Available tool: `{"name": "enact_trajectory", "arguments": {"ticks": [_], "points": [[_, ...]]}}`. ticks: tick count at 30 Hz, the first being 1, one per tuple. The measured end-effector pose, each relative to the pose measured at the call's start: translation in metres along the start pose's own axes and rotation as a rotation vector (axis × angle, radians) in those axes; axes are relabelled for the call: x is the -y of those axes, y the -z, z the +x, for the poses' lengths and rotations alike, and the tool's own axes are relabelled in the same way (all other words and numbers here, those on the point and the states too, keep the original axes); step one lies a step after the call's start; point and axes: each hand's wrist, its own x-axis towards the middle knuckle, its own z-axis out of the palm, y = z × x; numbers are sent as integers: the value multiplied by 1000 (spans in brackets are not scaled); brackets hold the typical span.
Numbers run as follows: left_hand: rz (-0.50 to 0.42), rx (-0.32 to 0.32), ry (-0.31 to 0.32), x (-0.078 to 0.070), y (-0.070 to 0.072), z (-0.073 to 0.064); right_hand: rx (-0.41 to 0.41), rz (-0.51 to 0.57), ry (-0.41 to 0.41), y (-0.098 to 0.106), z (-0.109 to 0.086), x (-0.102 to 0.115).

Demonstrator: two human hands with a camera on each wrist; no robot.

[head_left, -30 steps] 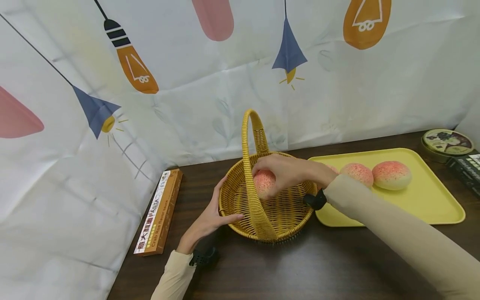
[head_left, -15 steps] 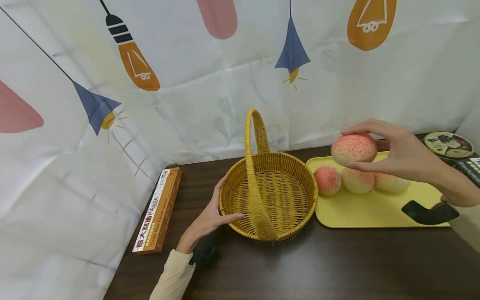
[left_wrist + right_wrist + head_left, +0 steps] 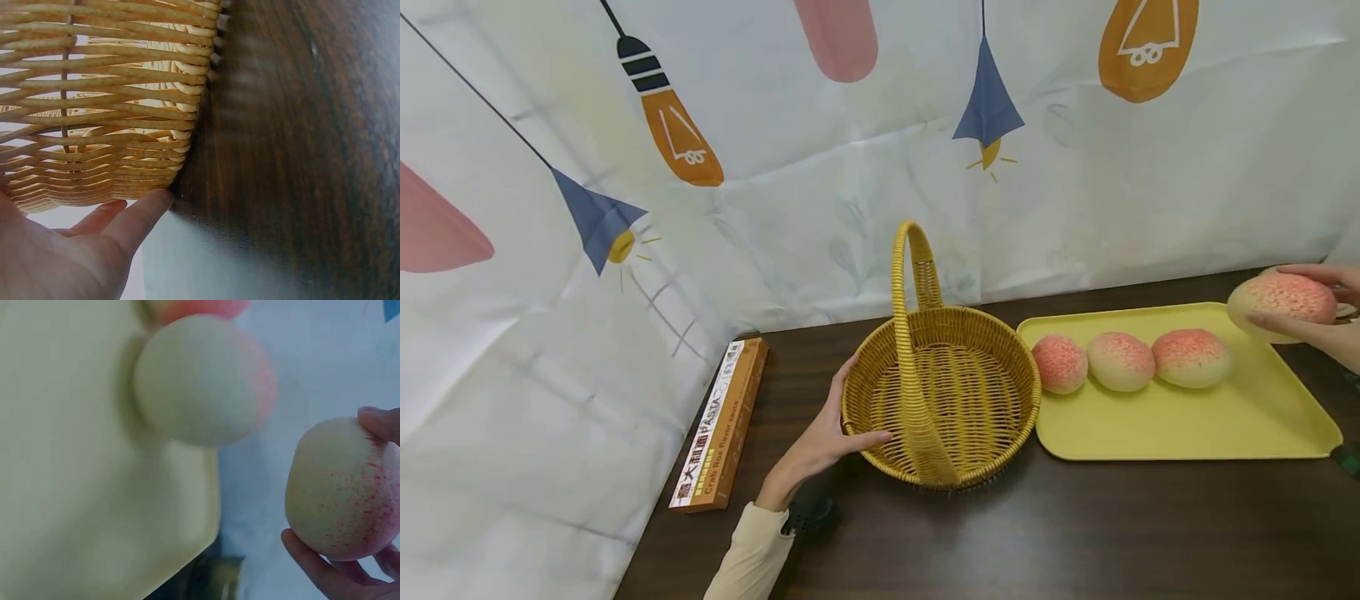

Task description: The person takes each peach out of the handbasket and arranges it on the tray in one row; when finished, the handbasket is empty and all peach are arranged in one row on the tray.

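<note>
My left hand (image 3: 816, 433) holds the left side of a yellow wicker basket (image 3: 958, 477), its thumb over the rim. In the left wrist view, fingers (image 3: 140, 219) lie against the woven outer wall near the table. At the right edge of the head view, my right hand (image 3: 1337, 321) grips a pink-and-cream artificial peach (image 3: 1281, 302) between thumb and fingers. This peach (image 3: 340, 487) is above the tray's right end. Three similar peaches stand in a row on the yellow tray (image 3: 1187, 433): the left one (image 3: 1060, 364), the middle one (image 3: 1122, 362) and the right one (image 3: 1192, 358).
An orange pasta box (image 3: 718, 425) lies left of the basket on the dark wooden table (image 3: 1000, 542). The basket's arched handle (image 3: 902, 317) rises above its rim. Behind the table hangs a white printed cloth (image 3: 820, 183). A round tin at the far right is mostly hidden.
My right hand has come out of the basket with the peach and moved right, past the row of peaches to the tray's far end. The left hand stays on the basket.
</note>
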Motion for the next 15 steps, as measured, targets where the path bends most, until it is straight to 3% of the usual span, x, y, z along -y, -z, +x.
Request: {"name": "enact_trajectory", "arguments": {"ticks": [2,7,15], "points": [[7,2,2,0,-1,1,7,-69,-24,-3,-3,-12],[6,-3,3,0,-1,1,65,-100,-18,-12,-13,-31],[-7,7,-14,-2,0,1,196,-53,-7,-18,-19,-40]]}}
